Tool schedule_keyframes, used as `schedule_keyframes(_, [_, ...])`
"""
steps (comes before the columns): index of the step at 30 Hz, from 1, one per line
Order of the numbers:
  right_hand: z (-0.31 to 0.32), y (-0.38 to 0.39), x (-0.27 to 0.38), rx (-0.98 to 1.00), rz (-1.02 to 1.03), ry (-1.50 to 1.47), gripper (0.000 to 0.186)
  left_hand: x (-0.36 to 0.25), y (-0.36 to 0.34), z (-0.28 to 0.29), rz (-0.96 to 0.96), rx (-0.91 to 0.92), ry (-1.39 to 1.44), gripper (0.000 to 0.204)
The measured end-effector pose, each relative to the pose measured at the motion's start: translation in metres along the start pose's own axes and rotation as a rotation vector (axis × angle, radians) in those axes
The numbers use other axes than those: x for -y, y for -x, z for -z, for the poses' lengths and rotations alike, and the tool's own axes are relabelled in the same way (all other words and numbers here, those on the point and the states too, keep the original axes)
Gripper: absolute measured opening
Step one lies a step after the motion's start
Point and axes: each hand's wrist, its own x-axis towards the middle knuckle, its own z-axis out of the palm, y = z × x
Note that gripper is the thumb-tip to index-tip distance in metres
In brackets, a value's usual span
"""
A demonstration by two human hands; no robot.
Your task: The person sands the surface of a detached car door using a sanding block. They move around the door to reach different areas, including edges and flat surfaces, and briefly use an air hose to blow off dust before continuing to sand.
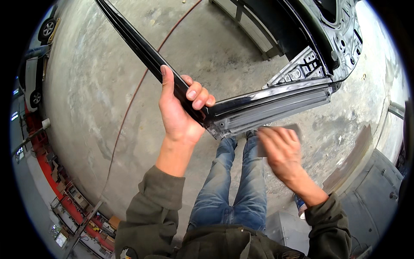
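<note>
A black car door (340, 39) with a window frame stretches across the upper middle. My left hand (183, 110) is wrapped round the frame's long black bar (142, 49), close to the corner where it meets a shorter bar. A dull grey, scuffed strip (280, 108) runs along the outer face of that shorter bar, while its upper edge stays glossy. Just below this strip, my right hand (282, 151) holds a thin dark grey sheet of sandpaper (261, 150), bent under the fingers. Motion blurs that hand slightly, and I cannot tell whether the sheet touches the bar.
Beneath the door stands a dark metal trestle (254, 36). A thin red hose (137, 90) curves over the concrete floor. Grey cabinets (366, 194) stand at the lower right, near a small can (300, 206). Parked cars (32, 77) and cluttered shelving (73, 198) line the left.
</note>
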Motion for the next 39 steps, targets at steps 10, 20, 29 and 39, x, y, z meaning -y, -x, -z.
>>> schedule_keyframes(10, [0.024,-0.042,0.016,-0.347,-0.068,-0.25,0.035,0.003,-0.005,0.002,0.005,0.01,0.003,0.057])
schedule_keyframes(20, [-0.003,-0.057,0.054,-0.266,-0.037,-0.187,0.042,0.007,-0.006,-0.002,-0.006,-0.037,0.049,0.056])
schedule_keyframes(29, [0.01,-0.051,0.016,-0.198,0.032,-0.135,0.037,0.003,-0.003,-0.001,-0.009,-0.04,0.01,0.056])
schedule_keyframes(39, [0.003,-0.038,0.018,-0.243,-0.056,-0.187,0.042,-0.001,0.0,0.008,-0.002,0.014,0.048,0.056])
